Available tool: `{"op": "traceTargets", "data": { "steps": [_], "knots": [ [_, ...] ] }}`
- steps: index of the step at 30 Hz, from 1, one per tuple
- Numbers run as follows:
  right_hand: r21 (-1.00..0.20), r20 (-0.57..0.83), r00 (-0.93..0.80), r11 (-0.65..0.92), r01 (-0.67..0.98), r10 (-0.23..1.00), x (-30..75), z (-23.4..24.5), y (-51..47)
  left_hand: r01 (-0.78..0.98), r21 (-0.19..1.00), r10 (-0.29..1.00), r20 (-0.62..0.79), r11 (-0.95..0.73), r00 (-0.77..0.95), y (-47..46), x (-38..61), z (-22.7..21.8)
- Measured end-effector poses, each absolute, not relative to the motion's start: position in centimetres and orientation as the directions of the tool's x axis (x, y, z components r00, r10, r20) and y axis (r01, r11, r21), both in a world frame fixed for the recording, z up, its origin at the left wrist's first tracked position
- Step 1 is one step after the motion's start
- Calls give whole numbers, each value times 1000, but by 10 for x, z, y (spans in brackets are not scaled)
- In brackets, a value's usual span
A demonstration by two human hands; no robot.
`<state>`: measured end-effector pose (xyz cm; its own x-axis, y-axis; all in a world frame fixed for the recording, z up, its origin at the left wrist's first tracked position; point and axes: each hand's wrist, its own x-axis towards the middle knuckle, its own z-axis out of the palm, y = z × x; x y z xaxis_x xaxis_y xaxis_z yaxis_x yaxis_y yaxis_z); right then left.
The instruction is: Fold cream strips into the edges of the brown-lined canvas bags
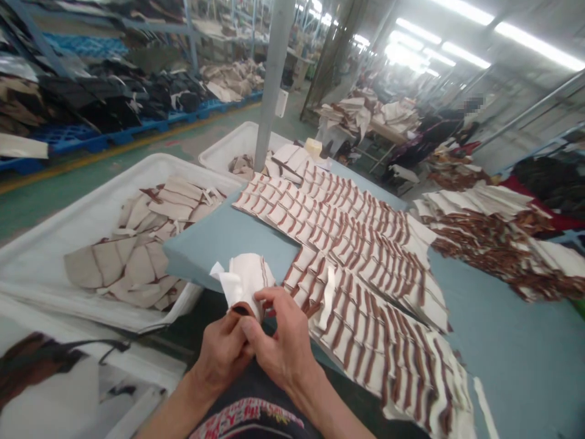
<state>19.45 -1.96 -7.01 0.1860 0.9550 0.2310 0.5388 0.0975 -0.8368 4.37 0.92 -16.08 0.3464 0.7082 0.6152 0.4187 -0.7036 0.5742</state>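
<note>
My left hand (222,346) and right hand (287,338) pinch one seemingly unfinished piece (249,274) at seven o'clock; whether the rows (351,244) at four are done, I can't judge.

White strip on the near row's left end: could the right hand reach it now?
Probably yes: the white strip lies uncovered near the right hand, though that hand is handling the cream piece.
</note>
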Motion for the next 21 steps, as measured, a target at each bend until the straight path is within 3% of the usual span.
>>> {"op": "traceTargets", "data": {
  "steps": [2,5,8,10,13,18,21],
  "knots": [
    [-853,241,142,140,502,960,196,-66,-25,377,538,655,661,-754,366,3,44,-150],
    [-916,126,85,82,393,988,205,-57,-30,333,517,614,687,-788,388,-1,44,-135],
    [-940,-58,37,-67,334,998,214,-49,-30,291,568,635,640,-770,432,-2,45,-125],
    [-917,-103,43,-112,384,994,218,-48,-26,267,637,675,569,-723,470,-2,47,-120],
    [-880,-78,92,-112,462,993,224,-51,-17,265,770,760,395,-580,516,2,50,-112],
    [-896,-24,145,-86,435,989,239,-49,2,281,918,857,107,-280,504,14,45,-95],
    [-784,120,61,57,619,991,251,-40,13,289,945,917,28,-154,398,19,36,-86]
  ]
}}
